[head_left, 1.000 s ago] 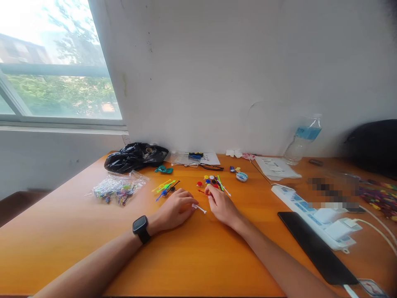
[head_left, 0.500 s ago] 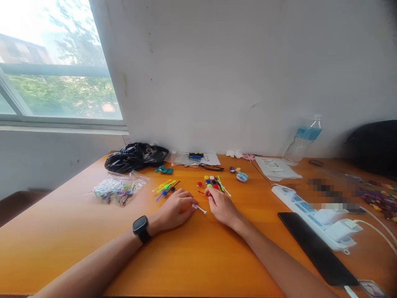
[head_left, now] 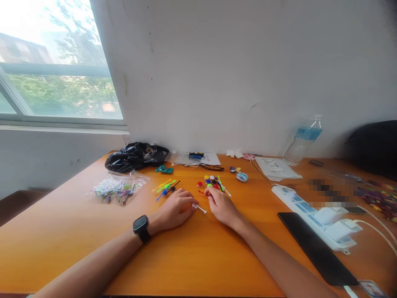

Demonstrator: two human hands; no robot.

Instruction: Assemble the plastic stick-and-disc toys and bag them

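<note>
My left hand, with a black watch on the wrist, rests on the orange table. Its curled fingers pinch one end of a small white plastic stick. My right hand lies just right of that stick, fingers curled, fingertips at a cluster of small coloured discs and sticks. Whether the right fingers grip a piece is hidden. A second bunch of yellow, green, blue and black sticks lies just beyond my left hand.
A clear bag of coloured pieces and a black plastic bag sit at the left. A white power strip, a black phone, papers and a water bottle stand on the right.
</note>
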